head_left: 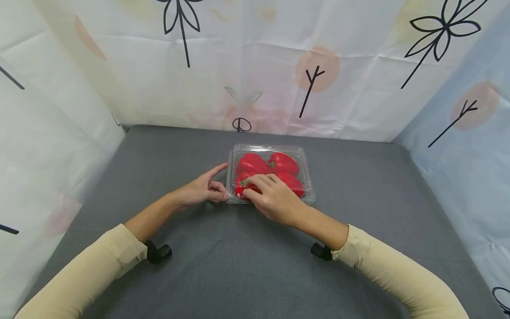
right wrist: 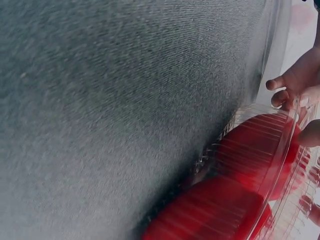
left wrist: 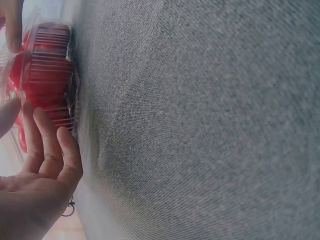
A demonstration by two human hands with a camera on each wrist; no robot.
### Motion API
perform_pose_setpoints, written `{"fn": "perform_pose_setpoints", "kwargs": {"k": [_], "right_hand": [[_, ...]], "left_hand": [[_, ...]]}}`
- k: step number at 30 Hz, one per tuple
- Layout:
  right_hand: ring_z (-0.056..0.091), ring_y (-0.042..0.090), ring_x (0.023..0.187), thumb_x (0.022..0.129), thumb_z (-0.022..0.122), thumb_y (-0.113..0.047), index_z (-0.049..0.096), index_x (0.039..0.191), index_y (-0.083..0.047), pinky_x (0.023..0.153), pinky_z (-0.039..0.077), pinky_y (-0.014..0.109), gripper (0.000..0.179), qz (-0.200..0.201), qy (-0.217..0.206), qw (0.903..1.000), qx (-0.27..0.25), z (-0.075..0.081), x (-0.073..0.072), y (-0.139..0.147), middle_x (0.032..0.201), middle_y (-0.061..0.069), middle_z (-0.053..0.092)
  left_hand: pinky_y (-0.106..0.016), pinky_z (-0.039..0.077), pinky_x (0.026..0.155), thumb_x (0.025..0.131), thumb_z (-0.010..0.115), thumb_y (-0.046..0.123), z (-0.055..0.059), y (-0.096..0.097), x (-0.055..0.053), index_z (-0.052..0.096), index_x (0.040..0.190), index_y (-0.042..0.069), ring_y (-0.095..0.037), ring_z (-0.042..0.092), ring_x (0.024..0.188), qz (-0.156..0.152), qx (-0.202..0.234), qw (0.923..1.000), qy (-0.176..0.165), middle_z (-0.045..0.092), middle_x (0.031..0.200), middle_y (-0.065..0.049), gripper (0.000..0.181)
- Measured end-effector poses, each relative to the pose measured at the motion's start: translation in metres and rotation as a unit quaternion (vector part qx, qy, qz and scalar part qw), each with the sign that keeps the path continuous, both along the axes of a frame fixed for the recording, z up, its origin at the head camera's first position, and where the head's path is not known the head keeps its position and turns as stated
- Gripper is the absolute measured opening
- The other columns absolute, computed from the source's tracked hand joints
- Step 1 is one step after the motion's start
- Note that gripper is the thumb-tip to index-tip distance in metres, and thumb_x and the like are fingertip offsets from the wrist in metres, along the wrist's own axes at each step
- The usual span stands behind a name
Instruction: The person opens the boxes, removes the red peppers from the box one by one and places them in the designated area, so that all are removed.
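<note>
A clear plastic clamshell box (head_left: 307,170) with ribbed sides lies on the grey surface. Through its lid I see several red bell peppers (head_left: 284,164) with green stems. My left hand (head_left: 201,189) touches the box's left side; in the left wrist view its fingers (left wrist: 49,142) lie lightly bent against the ribbed wall and rim. Over the near part of the lid rests my right hand (head_left: 276,204), fingers bent downward, covering part of the front peppers. In the right wrist view its thumb (right wrist: 311,134) is by the lid edge, and most of that hand is out of frame.
The table (head_left: 239,266) has a grey cloth top. A printed white curtain (head_left: 263,79) rises behind its far edge, and more fabric hangs at left and right. Black straps (head_left: 158,252) sit at both wrists by the beige sleeves (head_left: 95,266).
</note>
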State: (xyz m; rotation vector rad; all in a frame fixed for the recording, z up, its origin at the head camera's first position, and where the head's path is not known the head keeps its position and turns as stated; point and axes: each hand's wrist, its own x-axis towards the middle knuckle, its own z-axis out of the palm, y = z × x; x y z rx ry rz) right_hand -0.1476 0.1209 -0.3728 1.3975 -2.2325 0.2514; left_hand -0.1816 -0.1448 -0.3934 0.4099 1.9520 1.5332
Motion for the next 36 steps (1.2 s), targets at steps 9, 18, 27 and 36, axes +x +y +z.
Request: {"fn": "perform_pose_setpoints", "kwargs": {"k": [9, 18, 27, 36], "right_hand": [[0.058, 0.028, 0.111, 0.077, 0.085, -0.020, 0.061, 0.130, -0.013, 0.090, 0.051, 0.044, 0.059, -0.037, 0.022, 0.9987, 0.028, 0.005, 0.002, 0.014, 0.122, 0.014, 0.060], [0.055, 0.032, 0.115, 0.076, 0.084, -0.021, 0.058, 0.134, -0.013, 0.094, 0.048, 0.046, 0.064, -0.077, 0.006, 0.9965, 0.034, 0.003, 0.002, 0.030, 0.124, 0.016, 0.058], [0.049, 0.032, 0.120, 0.074, 0.077, -0.015, 0.053, 0.134, -0.010, 0.092, 0.046, 0.050, 0.065, -0.119, -0.028, 0.9924, 0.009, -0.002, 0.001, 0.046, 0.127, 0.016, 0.053], [0.036, 0.039, 0.136, 0.071, 0.083, -0.026, 0.043, 0.145, -0.009, 0.099, 0.035, 0.065, 0.085, -0.213, -0.117, 0.9695, -0.033, -0.005, 0.003, 0.069, 0.146, 0.022, 0.041]], "left_hand": [[-0.035, 0.050, 0.086, 0.093, 0.068, 0.009, 0.003, 0.001, 0.001, 0.002, 0.160, 0.020, -0.022, 0.062, 0.091, -0.004, -0.002, 1.0000, 0.001, 0.068, 0.095, -0.009, 0.095], [-0.036, 0.050, 0.088, 0.094, 0.067, 0.010, 0.005, 0.001, 0.001, 0.002, 0.160, 0.021, -0.026, 0.062, 0.095, -0.007, -0.005, 1.0000, -0.003, 0.068, 0.096, -0.009, 0.094], [-0.037, 0.050, 0.085, 0.092, 0.069, 0.007, 0.006, 0.003, 0.002, 0.002, 0.160, 0.022, -0.023, 0.062, 0.091, -0.003, -0.007, 0.9999, -0.007, 0.067, 0.094, -0.009, 0.097], [-0.037, 0.051, 0.084, 0.091, 0.069, 0.006, 0.005, 0.004, 0.002, 0.001, 0.160, 0.021, -0.025, 0.062, 0.089, -0.008, -0.009, 0.9999, -0.004, 0.066, 0.091, -0.008, 0.098]]}}
